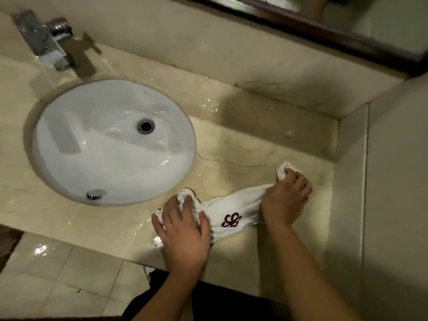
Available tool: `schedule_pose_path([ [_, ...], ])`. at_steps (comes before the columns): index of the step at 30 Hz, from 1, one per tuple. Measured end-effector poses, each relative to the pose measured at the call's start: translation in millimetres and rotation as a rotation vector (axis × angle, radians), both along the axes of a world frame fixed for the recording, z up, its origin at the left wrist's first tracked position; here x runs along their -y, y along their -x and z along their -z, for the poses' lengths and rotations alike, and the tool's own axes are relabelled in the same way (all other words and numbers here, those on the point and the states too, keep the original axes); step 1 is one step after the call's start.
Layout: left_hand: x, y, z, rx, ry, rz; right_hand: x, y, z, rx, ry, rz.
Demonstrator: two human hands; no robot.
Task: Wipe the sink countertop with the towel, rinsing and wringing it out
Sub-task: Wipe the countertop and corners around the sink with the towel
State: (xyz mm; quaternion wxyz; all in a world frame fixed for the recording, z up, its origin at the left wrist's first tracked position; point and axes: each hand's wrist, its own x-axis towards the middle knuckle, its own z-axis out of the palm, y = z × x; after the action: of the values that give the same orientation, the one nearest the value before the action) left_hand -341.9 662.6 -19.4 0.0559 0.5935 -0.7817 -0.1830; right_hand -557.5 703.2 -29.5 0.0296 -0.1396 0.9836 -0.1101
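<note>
On the wet beige surface (243, 144), to the right of the sink (111, 140), lies the white towel (222, 206), stretched out between the two hands near the front edge. The towel carries a dark red embroidered emblem (231, 220), made of curled loops; it does not read as any clear letters. The left hand (183, 230) lies on the left end of the towel with its fingers spread and bent, bunching the cloth under them. The right hand (286, 200) grips the right end of the towel with curled fingers, and a small lump of cloth comes out above its knuckles. The sink is a white oval bowl with a round drain (145, 125) in the middle and a chrome overflow cap (93, 195) at its near rim. A chrome faucet (45, 38) stands behind the bowl at the upper left. Thin films of water shine on the surface around the bowl and beside the left hand. Behind, a low backsplash rises to a mirror with a dark frame (324, 31), and a side wall (393, 181) closes the surface on the right. Pale floor tiles (58, 274) show at the lower left.
</note>
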Motion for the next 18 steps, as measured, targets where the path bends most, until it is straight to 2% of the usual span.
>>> schedule_pose_path([
  [4, 2.7, 7.8, 1.0, -0.018, 0.016, 0.145, -14.9, -14.6, -12.1, 0.064, 0.078, 0.219],
  [7, 13.6, -7.4, 7.9, -0.019, 0.132, 0.361, -1.6, -39.0, -9.0, 0.143, 0.056, 0.085],
  [9, 20.9, -13.4, 10.6, 0.013, 0.181, 0.500, 7.4, -39.9, -1.6, 0.151, 0.034, 0.117],
  [13, 22.8, 10.7, 11.0, 0.108, 0.192, 0.476, 13.6, -23.4, 4.5, 0.060, 0.085, 0.233],
  [18, 25.3, 78.2, 12.3, 0.082, 0.116, 0.531, 6.1, 43.8, 5.5, 0.011, 0.115, 0.300],
])
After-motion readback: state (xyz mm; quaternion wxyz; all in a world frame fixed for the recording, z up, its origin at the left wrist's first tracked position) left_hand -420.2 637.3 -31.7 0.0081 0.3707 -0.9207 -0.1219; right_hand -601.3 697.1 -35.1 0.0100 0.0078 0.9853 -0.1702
